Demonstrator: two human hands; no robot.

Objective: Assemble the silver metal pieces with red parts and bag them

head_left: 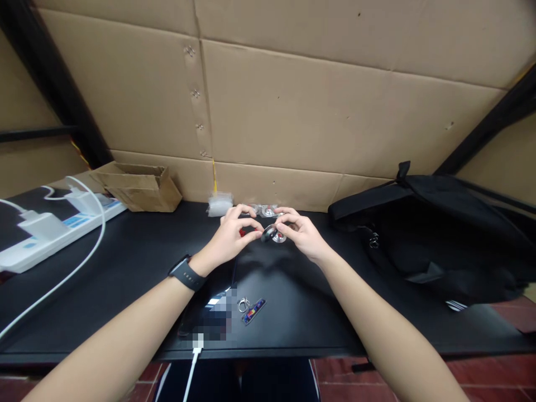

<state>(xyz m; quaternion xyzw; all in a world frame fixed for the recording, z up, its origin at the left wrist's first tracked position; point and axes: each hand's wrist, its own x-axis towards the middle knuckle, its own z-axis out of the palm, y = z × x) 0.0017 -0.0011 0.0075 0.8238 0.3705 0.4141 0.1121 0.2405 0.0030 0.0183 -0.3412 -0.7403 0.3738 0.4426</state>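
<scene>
A single camera on the person's head looks forward and down over a black table [125, 251]. Both forearms reach away from it, so the fingers [247, 226] sit mid-picture, fairly near. Beyond the fingers a cardboard wall [314, 111] closes the view.

Over a black table [125, 251], the left hand [230, 237] and right hand [301, 234] pinch a small round metal piece [271, 233] between their fingertips. A keychain [251, 310] lies nearer, a black bag [439, 234] to the right.
</scene>
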